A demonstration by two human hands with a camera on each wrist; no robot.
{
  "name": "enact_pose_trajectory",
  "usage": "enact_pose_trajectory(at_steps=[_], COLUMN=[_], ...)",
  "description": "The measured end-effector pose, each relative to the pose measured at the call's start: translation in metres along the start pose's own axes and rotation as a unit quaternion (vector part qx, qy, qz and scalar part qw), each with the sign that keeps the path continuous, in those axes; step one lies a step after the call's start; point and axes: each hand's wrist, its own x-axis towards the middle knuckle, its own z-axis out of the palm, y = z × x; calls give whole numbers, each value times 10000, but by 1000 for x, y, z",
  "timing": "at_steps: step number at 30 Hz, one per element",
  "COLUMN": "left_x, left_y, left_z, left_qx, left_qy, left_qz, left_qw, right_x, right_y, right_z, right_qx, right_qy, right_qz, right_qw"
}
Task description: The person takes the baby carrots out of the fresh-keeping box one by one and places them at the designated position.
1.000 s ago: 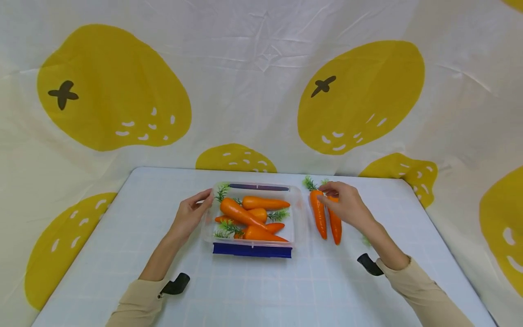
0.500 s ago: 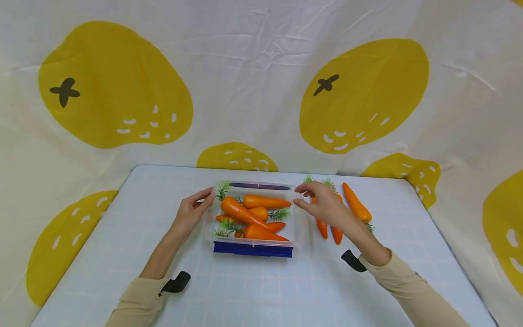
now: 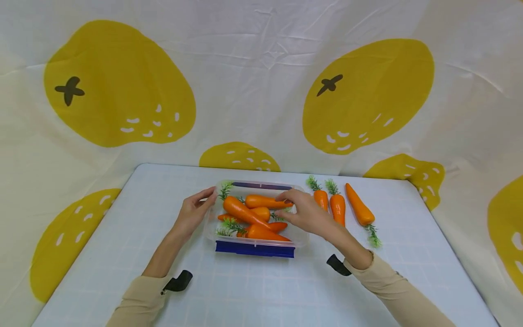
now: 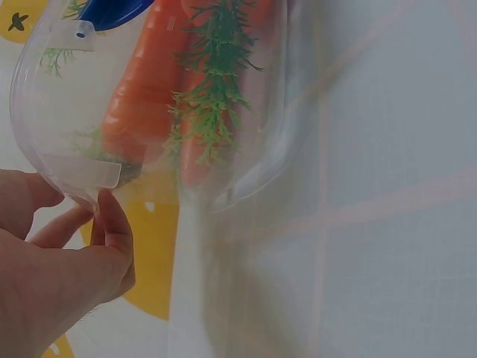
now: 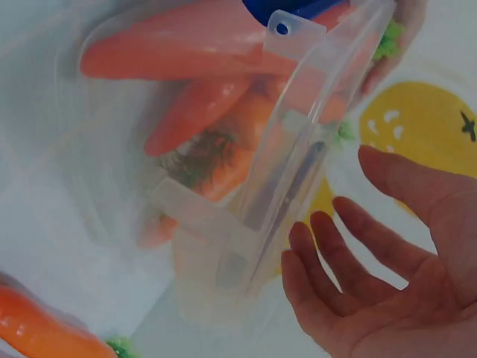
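The clear plastic box with blue latches [image 3: 254,217] sits mid-counter [image 3: 122,254], holding several orange toy carrots [image 3: 241,211]. The left hand [image 3: 192,213] steadies its left wall, fingers relaxed. The right hand [image 3: 304,213] reaches over the right rim, fingers loose and apparently grasping nothing. The next move calls for pinching one carrot cleanly.

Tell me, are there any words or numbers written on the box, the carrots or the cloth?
There are none to read: no letters or numbers show on the clear box, the carrots, the table or the cloth.
The cloth bears only yellow fruit shapes with dark cross marks, which are pictures, not text.
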Motion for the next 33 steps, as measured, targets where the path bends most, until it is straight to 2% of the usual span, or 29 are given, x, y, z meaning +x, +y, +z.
enact_pose_trajectory(at_steps=[8,14,19,23,29,33], left_x=[-10,-12,-13,-10,0,2], left_y=[20,23,23,18,-1,-7], left_z=[2,2,3,3,1,1], left_qx=[1,-24,11,-20,-108,-85], left_qy=[-57,-36,-8,1,70,111], left_qz=[5,-16,-41,-90,-99,-31], left_qw=[10000,10000,10000,10000,9999,9999], right_x=[4,7,8,9,14,20], right_y=[-6,-7,-9,-9,-9,-9], right_z=[17,29,36,38,40,38], right_qx=[569,487,774,939,1179,908], right_qy=[-337,-478,-731,-961,-1592,-1991], right_qz=[-110,-514,-694,-706,-883,-1101], right_qw=[9978,9963,9919,9884,9762,9695])
